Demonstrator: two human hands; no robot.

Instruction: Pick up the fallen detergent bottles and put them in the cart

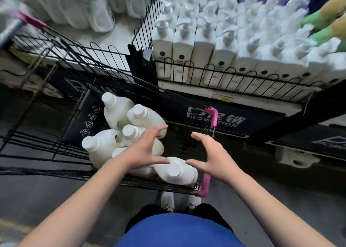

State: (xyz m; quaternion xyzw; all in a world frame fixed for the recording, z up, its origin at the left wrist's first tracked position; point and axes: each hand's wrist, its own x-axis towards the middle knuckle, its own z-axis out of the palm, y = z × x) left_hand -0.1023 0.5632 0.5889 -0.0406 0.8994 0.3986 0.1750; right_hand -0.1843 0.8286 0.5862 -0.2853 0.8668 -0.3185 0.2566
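Observation:
A black wire cart with pink corners stands in front of me. Several white detergent bottles with white caps lie piled inside it. The nearest bottle lies at the cart's near right corner. My left hand hovers above the pile with fingers spread and straight. My right hand hovers beside it, fingers spread, its thumb close to the nearest bottle. Neither hand holds anything. One more white bottle lies on the floor under the shelf at the right.
A shelf fenced with black wire carries rows of white pump bottles behind the cart. More large white bottles stand at the back left. My shoes are on the grey floor just behind the cart.

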